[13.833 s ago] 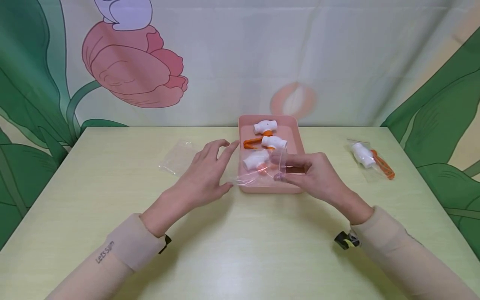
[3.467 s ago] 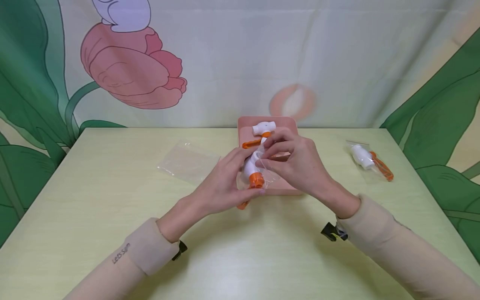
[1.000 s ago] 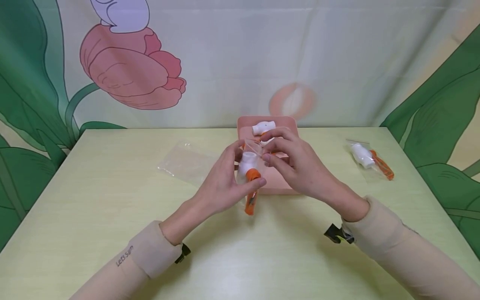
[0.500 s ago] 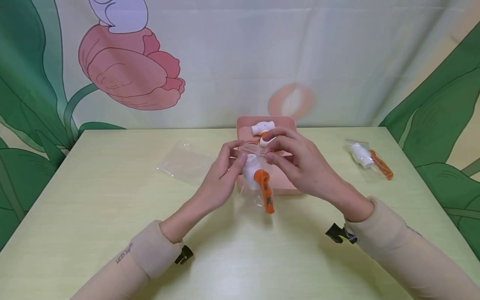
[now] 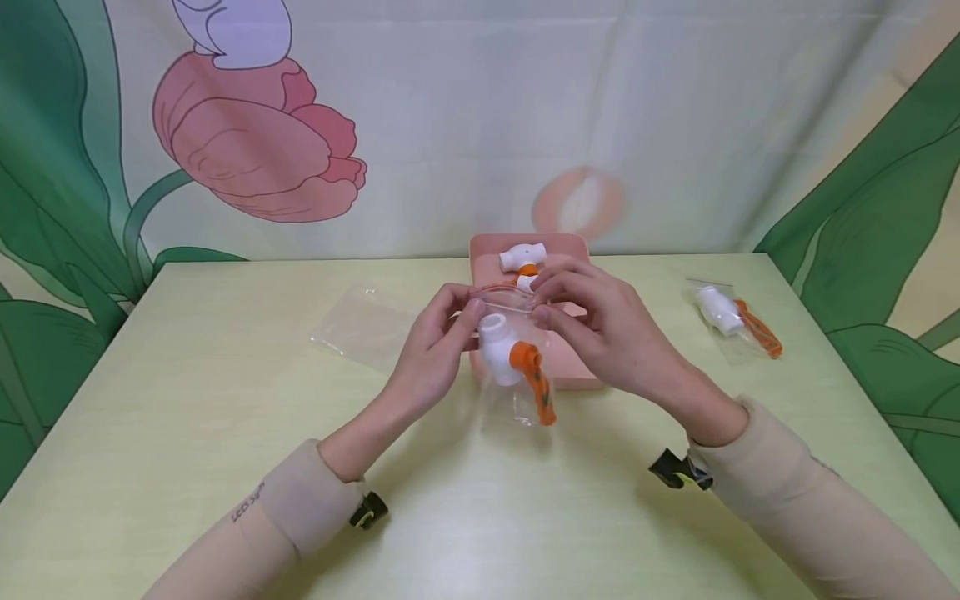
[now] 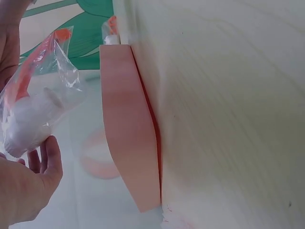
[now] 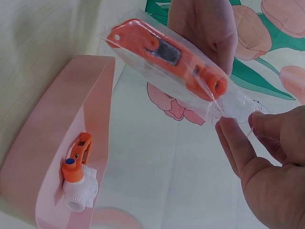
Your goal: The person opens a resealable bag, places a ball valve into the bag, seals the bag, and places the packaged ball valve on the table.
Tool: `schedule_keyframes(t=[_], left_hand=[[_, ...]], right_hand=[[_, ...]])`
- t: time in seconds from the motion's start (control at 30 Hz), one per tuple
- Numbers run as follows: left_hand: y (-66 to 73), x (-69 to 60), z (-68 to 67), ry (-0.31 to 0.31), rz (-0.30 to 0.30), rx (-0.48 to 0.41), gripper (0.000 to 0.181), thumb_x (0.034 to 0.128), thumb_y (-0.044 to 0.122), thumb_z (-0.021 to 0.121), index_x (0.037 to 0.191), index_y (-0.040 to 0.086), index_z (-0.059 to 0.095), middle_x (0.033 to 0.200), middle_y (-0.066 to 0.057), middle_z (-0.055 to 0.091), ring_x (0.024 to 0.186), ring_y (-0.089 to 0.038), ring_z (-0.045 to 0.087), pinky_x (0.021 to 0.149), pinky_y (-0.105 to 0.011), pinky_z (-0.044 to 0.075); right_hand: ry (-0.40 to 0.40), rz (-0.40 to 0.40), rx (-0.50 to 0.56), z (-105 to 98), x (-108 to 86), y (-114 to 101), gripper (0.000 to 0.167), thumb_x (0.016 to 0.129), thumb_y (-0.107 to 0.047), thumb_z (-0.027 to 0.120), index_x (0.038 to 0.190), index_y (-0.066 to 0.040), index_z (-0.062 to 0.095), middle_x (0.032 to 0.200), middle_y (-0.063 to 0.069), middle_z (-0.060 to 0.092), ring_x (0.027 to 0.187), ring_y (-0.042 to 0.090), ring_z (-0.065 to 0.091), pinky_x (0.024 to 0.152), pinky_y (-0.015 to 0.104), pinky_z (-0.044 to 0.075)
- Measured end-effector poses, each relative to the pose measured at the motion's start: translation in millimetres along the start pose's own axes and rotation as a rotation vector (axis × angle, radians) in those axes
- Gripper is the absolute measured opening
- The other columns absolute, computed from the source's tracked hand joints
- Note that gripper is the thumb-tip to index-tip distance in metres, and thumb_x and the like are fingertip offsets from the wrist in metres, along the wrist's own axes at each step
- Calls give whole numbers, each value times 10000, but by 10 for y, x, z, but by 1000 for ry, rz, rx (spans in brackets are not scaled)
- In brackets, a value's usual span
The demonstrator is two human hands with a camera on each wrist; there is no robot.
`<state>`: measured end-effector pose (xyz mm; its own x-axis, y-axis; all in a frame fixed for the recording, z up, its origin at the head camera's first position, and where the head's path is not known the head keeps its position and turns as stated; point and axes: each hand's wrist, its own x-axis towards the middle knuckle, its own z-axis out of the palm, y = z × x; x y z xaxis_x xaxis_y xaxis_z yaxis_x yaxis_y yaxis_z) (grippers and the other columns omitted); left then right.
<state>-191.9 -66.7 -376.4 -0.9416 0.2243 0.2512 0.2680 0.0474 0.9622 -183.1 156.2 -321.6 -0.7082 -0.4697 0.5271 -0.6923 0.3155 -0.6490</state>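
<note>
Evidently the white valve (image 5: 497,357) is rigid plastic, probably light and not easily broken; it sits inside a clear bag (image 5: 517,410), held up in the air before the pink tray (image 5: 577,381), its orange handle (image 5: 542,390) slanting downward. The bag's film looks thin, soft and slippery, so the valve could slide or swing within it. The mouth's two rim ends seem the best places to hold, leaving the valve's weight hanging below. There the left hand (image 5: 431,354) has its grip pinched on one side, thumb against fingers, while the right hand (image 5: 611,329) pinches the other between thumb and fingertips. Beyond, the tray carries more of these valves, one (image 7: 78,186) plain in the right wrist view. A flat clear bag (image 5: 367,325) lies left on the worktop (image 5: 450,533); a bagged valve (image 5: 720,312) rests well apart at right.
</note>
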Motion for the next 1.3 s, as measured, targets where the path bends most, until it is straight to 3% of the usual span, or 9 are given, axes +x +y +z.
schedule_keyframes(t=[0.13, 0.43, 0.73, 0.93, 1.3], left_hand=[[-5, -10, 1, 23, 27, -8, 228, 1092, 146, 513, 1249, -13, 555, 1165, -143, 570, 989, -268, 633, 851, -348, 578], [7, -24, 12, 84, 99, -19, 158, 1056, 92, 581, 1148, -32, 614, 1079, -132, 611, 879, -266, 663, 826, -305, 579], [46, -26, 19, 133, 88, -15, 149, 1028, 97, 632, 1119, -19, 654, 1110, -113, 674, 884, -267, 708, 846, -329, 589], [62, -24, 20, 150, 85, -20, 153, 1012, 91, 655, 1098, -34, 662, 1109, -126, 680, 866, -278, 727, 818, -334, 598], [99, -45, 34, 180, 145, -9, 133, 1005, 74, 663, 1080, -35, 672, 1129, -101, 698, 805, -266, 718, 795, -340, 604]], right_hand=[[6, 53, -17, -7, -10, 1, 85, 929, 15, 735, 968, -57, 713, 1072, 15, 642, 951, 152, 672, 761, 299, 595], [12, 215, 3, -36, -27, 10, 46, 959, -32, 720, 1002, -43, 711, 987, 38, 706, 870, 186, 734, 788, 284, 595], [19, 269, 93, -61, -21, 72, 60, 946, -16, 725, 1001, -14, 702, 946, 85, 712, 849, 240, 739, 746, 307, 607], [51, 312, 159, -62, -9, 112, 168, 936, 3, 732, 1075, 15, 637, 967, 140, 659, 854, 321, 734, 717, 338, 613], [62, 340, 179, -73, 2, 144, 210, 937, 9, 733, 1115, 33, 624, 997, 155, 644, 827, 259, 719, 707, 351, 615]])
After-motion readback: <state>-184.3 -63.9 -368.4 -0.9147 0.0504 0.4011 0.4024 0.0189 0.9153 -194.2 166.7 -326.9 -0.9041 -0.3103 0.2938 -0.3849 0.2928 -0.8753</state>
